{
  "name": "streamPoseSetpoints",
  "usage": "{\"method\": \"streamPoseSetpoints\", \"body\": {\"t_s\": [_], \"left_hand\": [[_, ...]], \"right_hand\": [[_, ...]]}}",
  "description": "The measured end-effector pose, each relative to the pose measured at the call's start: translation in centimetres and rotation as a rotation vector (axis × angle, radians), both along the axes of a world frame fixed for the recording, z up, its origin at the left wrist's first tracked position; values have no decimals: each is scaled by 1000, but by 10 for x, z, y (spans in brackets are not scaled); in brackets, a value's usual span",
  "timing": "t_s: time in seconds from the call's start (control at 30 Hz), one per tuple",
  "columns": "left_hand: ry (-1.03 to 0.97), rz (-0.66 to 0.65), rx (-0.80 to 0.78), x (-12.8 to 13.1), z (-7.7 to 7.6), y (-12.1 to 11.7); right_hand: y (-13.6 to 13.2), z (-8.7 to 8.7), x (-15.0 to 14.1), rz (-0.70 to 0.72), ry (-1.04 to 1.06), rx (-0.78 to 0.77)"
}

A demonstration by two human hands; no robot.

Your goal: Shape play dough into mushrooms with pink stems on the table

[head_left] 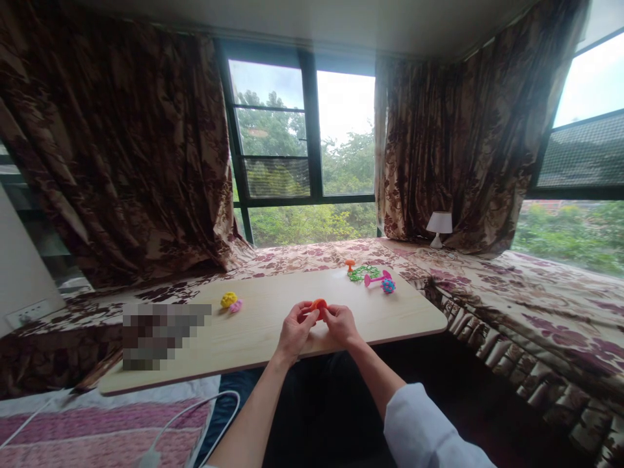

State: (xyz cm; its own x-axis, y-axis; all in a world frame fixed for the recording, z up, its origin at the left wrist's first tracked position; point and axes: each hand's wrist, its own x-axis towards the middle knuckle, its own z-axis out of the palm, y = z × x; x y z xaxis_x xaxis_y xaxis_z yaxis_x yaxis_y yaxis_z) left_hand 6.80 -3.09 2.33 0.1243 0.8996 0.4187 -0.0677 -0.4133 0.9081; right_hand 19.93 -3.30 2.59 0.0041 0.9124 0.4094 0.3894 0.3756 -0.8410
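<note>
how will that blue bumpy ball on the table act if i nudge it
The blue bumpy ball looks round, so it may roll, though its bumps could make that uneven. The pink dumbbell-shaped piece right beside it might block it or shift too.

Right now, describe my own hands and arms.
Left hand and right hand: no gloves or watch visible. A plain, loose white sleeve leaves much of the right forearm bare; the left forearm is uncovered, with only a sliver of pale cloth at the picture's bottom edge.
</note>
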Motion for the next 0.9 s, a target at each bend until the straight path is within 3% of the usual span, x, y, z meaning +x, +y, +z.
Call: {"method": "streamPoseSetpoints", "body": {"t_s": [0.6,0.9], "left_hand": [[8,-38,-19,3,3,-2],[30,31,-1,3,2,-3]], "right_hand": [[7,-9,2,5,-70,29],[9,-13,-2,-59,-133,61]]}}
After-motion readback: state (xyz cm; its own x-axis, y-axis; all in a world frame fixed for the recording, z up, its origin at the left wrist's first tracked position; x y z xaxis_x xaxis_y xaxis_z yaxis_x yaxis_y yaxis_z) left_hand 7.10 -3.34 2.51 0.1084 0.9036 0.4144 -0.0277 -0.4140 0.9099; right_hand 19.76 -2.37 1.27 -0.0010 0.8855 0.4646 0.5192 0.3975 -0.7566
